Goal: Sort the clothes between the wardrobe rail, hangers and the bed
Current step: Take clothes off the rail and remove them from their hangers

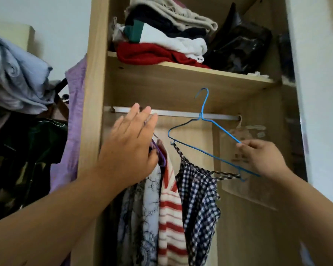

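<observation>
Left hand (127, 148) flat at rail (181, 113); right hand (261, 158) pinches 1 blue hanger (201, 118).

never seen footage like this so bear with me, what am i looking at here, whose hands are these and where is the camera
No machine here: a person wears a wide-angle camera on the head, so this single picture looks out over their own arms into an open wardrobe. The left hand, fingers straight, reaches up by the rail, next to clothes hanging there, among them a red striped top. The right hand pinches one end of a blue wire hanger that carries a checked top by its straps; its hook looks raised above the rail, not resting on it. Folded clothes sit on the shelf above.
</observation>
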